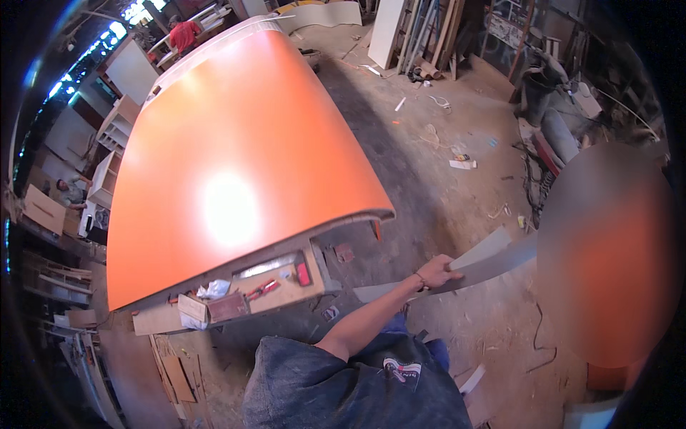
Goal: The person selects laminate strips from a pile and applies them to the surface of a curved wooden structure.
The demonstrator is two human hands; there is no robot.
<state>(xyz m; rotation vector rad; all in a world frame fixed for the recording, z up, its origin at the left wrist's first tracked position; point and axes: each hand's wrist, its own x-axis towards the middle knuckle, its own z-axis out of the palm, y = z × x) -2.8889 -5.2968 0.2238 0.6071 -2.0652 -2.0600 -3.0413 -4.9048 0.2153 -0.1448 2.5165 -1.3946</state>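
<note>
Left hand [436, 272] grips grey strip [496, 264], far end lost in blur [607, 261]; right hand unseen, grip unclear.

Bright orange is carried by the large curved sheet [286, 129], broken by a white patch of glare. The desk [293, 292] is coloured pale tan; on it, red is shown by the pliers [266, 287], white by the crumpled wad [214, 289] and reddish brown by the flat block [227, 307]. The long strip [493, 267] is toned grey. The dark charcoal shirt [307, 386] is marked with a white, red and dark emblem [402, 372]. The floor [457, 196] is mottled grey-brown.
</note>
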